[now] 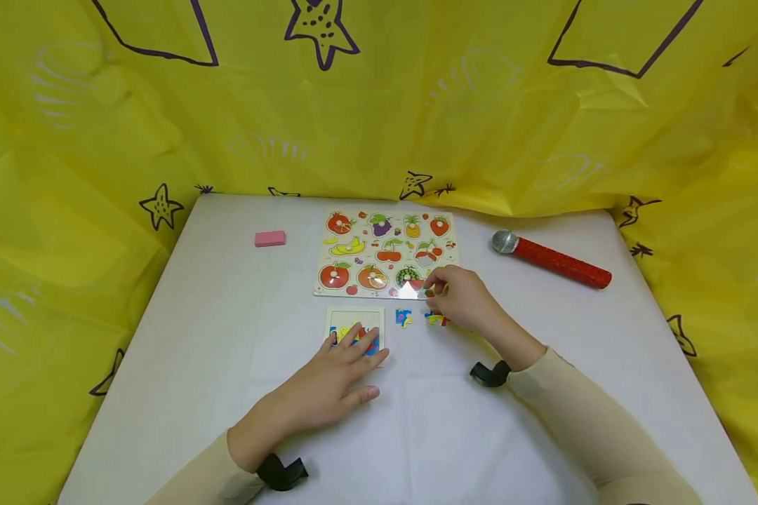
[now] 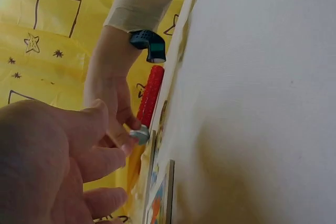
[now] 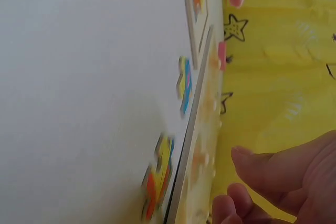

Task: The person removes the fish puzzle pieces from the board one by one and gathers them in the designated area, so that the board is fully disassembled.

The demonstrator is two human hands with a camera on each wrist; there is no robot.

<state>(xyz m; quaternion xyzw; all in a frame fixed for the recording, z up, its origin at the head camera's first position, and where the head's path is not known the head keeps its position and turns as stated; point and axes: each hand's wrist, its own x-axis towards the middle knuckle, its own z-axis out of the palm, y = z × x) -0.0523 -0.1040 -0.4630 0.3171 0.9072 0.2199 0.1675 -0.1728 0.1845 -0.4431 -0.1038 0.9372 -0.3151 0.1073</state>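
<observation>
My left hand [image 1: 328, 382] is spread over a small framed jigsaw tray [image 1: 355, 311], its fingers covering part of the colourful pieces set in the lower half. Whether the fingertips press on the tray is hard to tell. My right hand [image 1: 464, 298] hovers by the lower right corner of the fruit peg board [image 1: 388, 256], fingers bent and thumb apart from them. Nothing shows between them in the right wrist view. Just below that hand lies a yellow and red jigsaw piece [image 3: 159, 177]. A blue and yellow jigsaw piece [image 1: 403, 318] lies between it and the tray.
A red microphone [image 1: 552, 260] with a silver head lies at the right of the white table [image 1: 227, 337]. At the back left sits a pink block [image 1: 269, 238]. A yellow patterned cloth [image 1: 379, 126] hangs behind and around the table.
</observation>
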